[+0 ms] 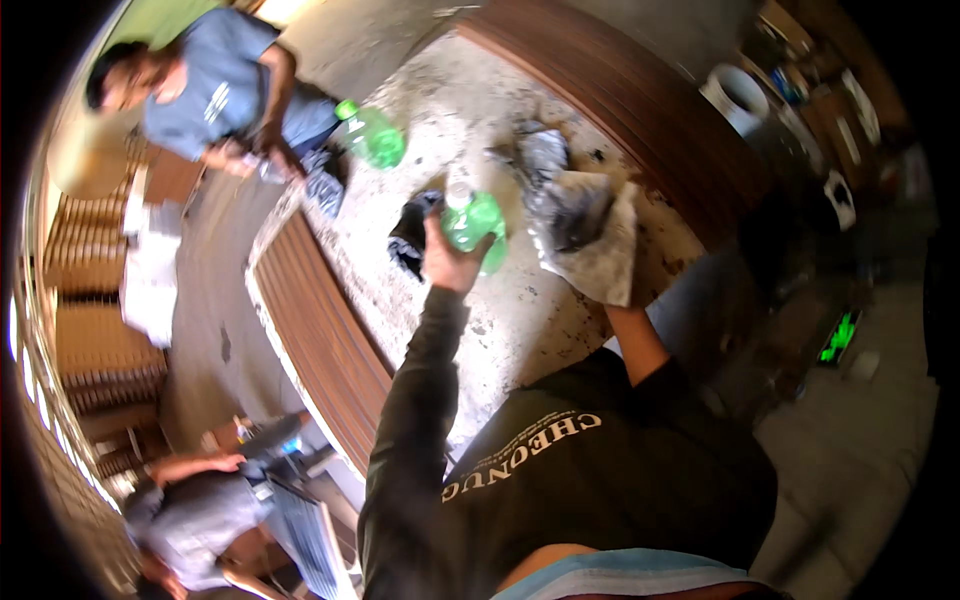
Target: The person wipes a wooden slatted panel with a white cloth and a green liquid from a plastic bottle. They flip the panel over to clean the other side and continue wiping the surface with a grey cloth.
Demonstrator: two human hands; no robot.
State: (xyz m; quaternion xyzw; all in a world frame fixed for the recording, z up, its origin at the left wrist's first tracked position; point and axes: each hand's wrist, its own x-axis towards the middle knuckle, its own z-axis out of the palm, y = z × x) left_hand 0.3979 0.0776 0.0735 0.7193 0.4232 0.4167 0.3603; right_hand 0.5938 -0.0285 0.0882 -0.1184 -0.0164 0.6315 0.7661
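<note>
My left hand (452, 262) is closed round a clear green plastic bottle (478, 222), its pale neck pointing up and away from me. Just left of that hand lies a crumpled black plastic bag (410, 235). On my right, a stained grey-white rag (610, 250) covers my right hand; only the wrist (622, 316) shows, and the fingers are hidden beneath the cloth. A dark patch marks the rag's middle. Crumpled silvery-grey plastic (543, 155) lies against its far side. A second green bottle (375, 138), with a bright green cap, stands farther off on the stained white table (500, 340).
Brown grooved boards lie along the table's far right (620, 90) and left (318, 300) edges. Across the table a person in blue (215, 85) handles a small blurred item. Another person (205, 510) works at lower left. A white bucket (737, 95) stands beyond the right boards.
</note>
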